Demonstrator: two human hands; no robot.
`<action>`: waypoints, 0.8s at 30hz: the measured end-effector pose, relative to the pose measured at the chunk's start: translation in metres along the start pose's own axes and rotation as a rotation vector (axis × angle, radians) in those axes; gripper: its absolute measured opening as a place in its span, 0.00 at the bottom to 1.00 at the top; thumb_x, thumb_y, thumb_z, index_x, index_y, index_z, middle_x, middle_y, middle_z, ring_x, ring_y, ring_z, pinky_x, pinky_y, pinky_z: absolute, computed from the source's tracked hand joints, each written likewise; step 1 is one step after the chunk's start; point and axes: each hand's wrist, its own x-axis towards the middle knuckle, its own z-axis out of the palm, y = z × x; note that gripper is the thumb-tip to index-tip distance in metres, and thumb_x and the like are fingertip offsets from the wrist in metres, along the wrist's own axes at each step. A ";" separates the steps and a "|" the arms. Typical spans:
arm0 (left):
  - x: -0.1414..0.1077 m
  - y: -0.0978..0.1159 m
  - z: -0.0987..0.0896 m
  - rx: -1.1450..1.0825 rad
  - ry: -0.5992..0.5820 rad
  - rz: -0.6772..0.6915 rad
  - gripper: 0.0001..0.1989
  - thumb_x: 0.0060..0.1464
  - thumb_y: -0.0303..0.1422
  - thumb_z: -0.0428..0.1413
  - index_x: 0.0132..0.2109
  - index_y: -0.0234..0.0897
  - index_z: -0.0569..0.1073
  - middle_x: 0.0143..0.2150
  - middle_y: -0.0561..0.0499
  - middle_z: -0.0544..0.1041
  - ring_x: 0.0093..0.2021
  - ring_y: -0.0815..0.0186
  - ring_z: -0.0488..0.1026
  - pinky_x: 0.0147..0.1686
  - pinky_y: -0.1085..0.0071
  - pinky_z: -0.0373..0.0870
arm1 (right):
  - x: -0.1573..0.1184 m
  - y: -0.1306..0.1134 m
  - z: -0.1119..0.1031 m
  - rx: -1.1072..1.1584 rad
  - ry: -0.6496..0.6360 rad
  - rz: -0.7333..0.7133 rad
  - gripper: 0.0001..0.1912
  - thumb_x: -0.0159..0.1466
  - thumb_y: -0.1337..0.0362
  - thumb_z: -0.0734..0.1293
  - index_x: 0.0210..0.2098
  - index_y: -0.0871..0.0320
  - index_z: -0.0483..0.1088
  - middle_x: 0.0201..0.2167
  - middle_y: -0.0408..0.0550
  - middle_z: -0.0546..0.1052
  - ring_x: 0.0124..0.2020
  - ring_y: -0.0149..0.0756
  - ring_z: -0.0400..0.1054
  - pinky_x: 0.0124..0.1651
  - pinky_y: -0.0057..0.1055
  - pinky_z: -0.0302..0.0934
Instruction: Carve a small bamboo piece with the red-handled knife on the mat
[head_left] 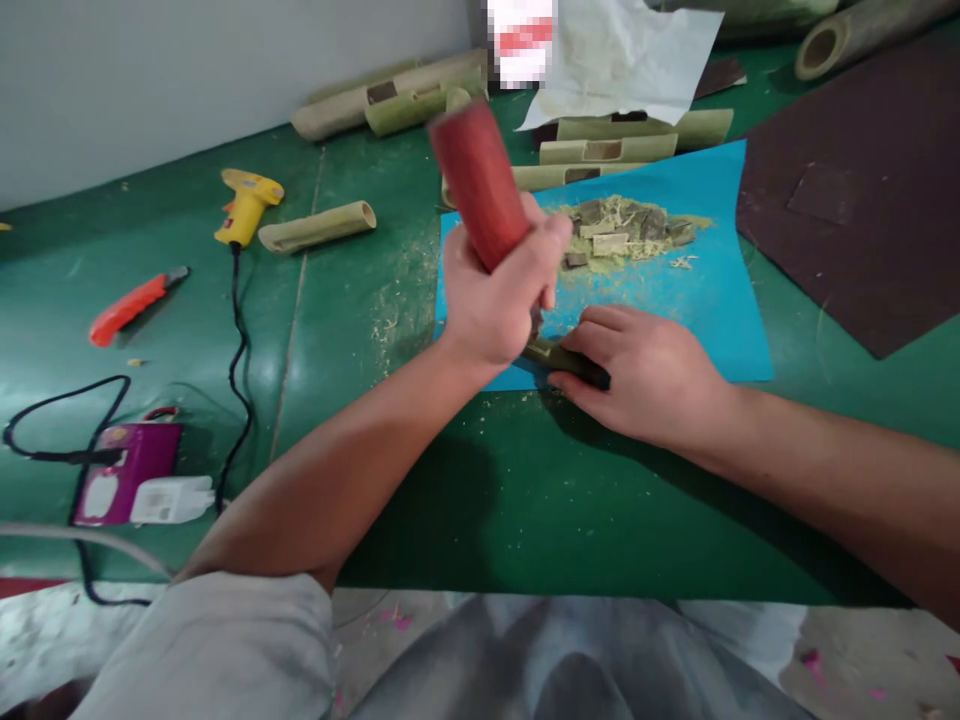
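My left hand (495, 285) is wrapped round a tool with a thick red handle (476, 180). The handle leans up and to the left, slightly blurred. Its working end is mostly behind my fingers, so its kind does not show. Below it, a short piece of green bamboo (553, 353) lies at the front edge of a blue sheet (712, 340). My right hand (637, 370) pinches the right end of that piece between thumb and fingers. The tool's lower end comes down at the left part of the bamboo; whether they touch is unclear.
Shavings and chips (619, 235) are heaped on the sheet. Notched bamboo tubes (600, 150) lie behind it. To the left are a bamboo tube (319, 228), a yellow glue gun (251, 205) with its cord, an orange utility knife (131, 308) and a purple power strip (135, 465).
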 end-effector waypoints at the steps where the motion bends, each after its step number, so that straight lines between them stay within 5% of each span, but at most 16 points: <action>1: 0.004 -0.004 -0.005 -0.018 0.021 0.030 0.25 0.58 0.51 0.68 0.27 0.42 0.66 0.16 0.59 0.57 0.20 0.74 0.56 0.22 0.67 0.58 | 0.000 0.000 -0.001 -0.037 -0.005 -0.006 0.10 0.69 0.59 0.68 0.38 0.59 0.78 0.37 0.53 0.79 0.40 0.43 0.71 0.38 0.36 0.57; 8: 0.003 0.007 -0.007 0.212 0.194 0.124 0.24 0.63 0.50 0.64 0.27 0.41 0.69 0.20 0.57 0.65 0.21 0.73 0.61 0.26 0.67 0.63 | -0.003 0.010 -0.005 -0.188 0.137 0.030 0.09 0.67 0.62 0.67 0.39 0.58 0.80 0.43 0.58 0.79 0.45 0.52 0.71 0.44 0.44 0.62; 15: -0.005 0.014 0.011 0.215 0.155 0.063 0.27 0.64 0.53 0.61 0.27 0.40 0.65 0.21 0.57 0.60 0.24 0.71 0.66 0.28 0.69 0.66 | -0.002 0.017 -0.004 -0.082 0.179 0.070 0.09 0.61 0.66 0.66 0.41 0.58 0.76 0.41 0.58 0.78 0.43 0.51 0.69 0.43 0.44 0.61; 24: 0.000 0.018 0.016 0.251 0.135 0.195 0.29 0.67 0.45 0.61 0.23 0.38 0.60 0.20 0.57 0.60 0.20 0.75 0.60 0.23 0.71 0.62 | -0.004 0.019 -0.003 -0.044 0.202 0.076 0.07 0.60 0.65 0.66 0.38 0.55 0.74 0.38 0.55 0.78 0.40 0.48 0.69 0.40 0.41 0.60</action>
